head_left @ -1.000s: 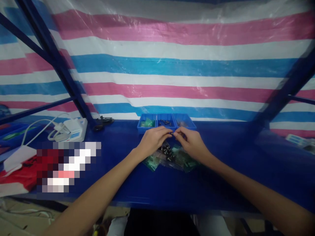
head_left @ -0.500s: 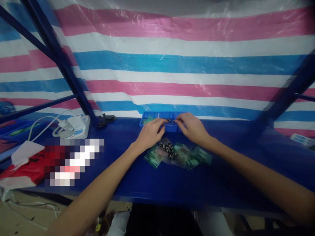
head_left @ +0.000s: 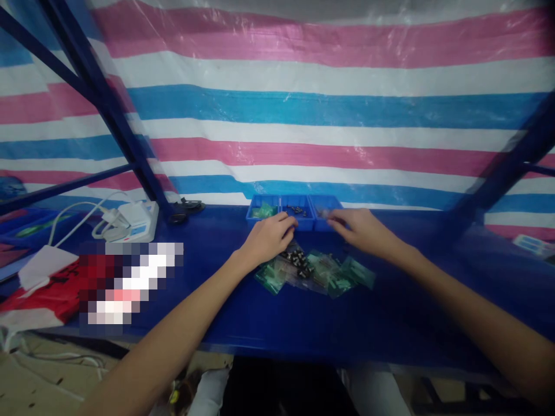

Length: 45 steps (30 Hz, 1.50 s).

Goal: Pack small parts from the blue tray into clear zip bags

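Note:
My left hand (head_left: 272,236) is at the front edge of the blue divided bin (head_left: 296,226), fingers curled together near the thumb; whatever they may hold is too small to make out. My right hand (head_left: 358,225) is at the front of the bin's right compartment, thumb and fingers pinched, their contents unclear. Green packets (head_left: 264,211) lie in the left compartment. Small dark metallic parts (head_left: 297,211) are in the middle one. Just in front of the bin, a pile of small black-and-silver parts (head_left: 299,263) rests among clear and green plastic bags (head_left: 333,280).
To the left are a white power strip (head_left: 141,224) with cables, a red bag (head_left: 56,294) and a dark object (head_left: 186,208). Blue frame posts (head_left: 108,115) flank the blue table (head_left: 303,329). A striped sheet (head_left: 321,110) hangs behind.
My right hand has moved right, from the middle compartment to the right one. My left hand has shifted slightly down and right, exposing more of the left and middle compartments.

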Tool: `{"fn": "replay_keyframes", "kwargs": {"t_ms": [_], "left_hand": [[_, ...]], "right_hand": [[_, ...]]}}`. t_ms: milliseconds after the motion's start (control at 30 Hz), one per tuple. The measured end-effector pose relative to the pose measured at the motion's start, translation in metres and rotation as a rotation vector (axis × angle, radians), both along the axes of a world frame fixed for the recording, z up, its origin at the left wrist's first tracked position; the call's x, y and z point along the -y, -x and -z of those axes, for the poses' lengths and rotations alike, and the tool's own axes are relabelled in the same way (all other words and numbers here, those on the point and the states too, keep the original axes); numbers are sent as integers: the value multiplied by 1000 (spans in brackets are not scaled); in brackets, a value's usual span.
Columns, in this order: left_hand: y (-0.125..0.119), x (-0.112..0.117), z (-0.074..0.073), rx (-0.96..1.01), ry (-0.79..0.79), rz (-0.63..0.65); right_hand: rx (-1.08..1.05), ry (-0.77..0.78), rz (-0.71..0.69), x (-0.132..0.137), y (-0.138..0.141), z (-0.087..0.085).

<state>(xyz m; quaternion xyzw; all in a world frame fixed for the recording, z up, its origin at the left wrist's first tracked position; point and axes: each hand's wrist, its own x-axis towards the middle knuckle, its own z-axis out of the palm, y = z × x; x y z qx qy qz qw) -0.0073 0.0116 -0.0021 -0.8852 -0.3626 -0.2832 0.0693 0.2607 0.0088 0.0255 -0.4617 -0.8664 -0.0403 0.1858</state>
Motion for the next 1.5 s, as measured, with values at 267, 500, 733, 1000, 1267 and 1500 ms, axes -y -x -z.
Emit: {"fn": "replay_keyframes", "kwargs": {"t_ms": [267,500,733,1000,1267,1500], "left_hand": [[0,-2,2,-5,10,10],[-2,0,1,-19,1,15],[-2,1,-1,-14,7,11],[-3,2,1,-66,10,64],[-9,10,-4,-89,38,146],[-11,12,-4,-94,20,179]], "right_hand": [[312,200,139,1,-25,21],[297,184,140,10,-10,22],[241,135,118,1,-8,28],[-91,-37,-121,9,13,24],[-344,-109,-179,32,38,20],[-573,25,-175,37,46,26]]}}
